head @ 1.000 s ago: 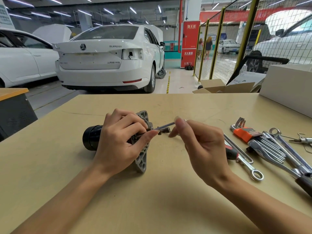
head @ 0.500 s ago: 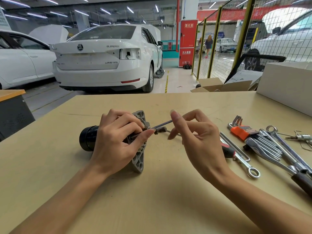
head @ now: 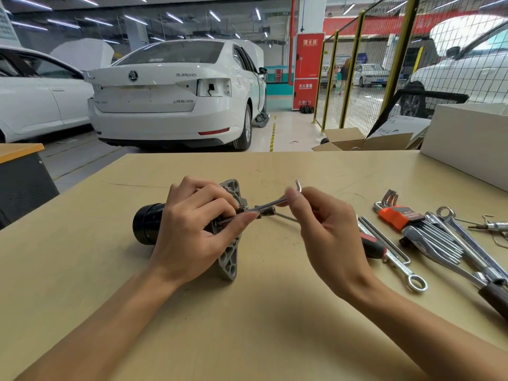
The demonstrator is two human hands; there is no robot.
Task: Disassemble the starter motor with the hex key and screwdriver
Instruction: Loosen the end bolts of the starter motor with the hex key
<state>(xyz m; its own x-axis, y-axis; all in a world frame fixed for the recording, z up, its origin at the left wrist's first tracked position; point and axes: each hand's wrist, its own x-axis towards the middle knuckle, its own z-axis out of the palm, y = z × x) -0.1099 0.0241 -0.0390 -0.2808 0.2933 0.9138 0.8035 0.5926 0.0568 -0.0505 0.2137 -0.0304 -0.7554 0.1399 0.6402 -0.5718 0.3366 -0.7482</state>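
Left hand (head: 192, 232) gripping the starter motor (head: 228, 243), the right hand (head: 324, 232) pinches the hex key (head: 270, 206), its bent end now swung upward beside the motor, suggesting a bolt loosening.

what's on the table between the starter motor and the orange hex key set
In the head view, the right hand turning a hex key, then a red-handled screwdriver and a wrench between starter motor and hex key set.
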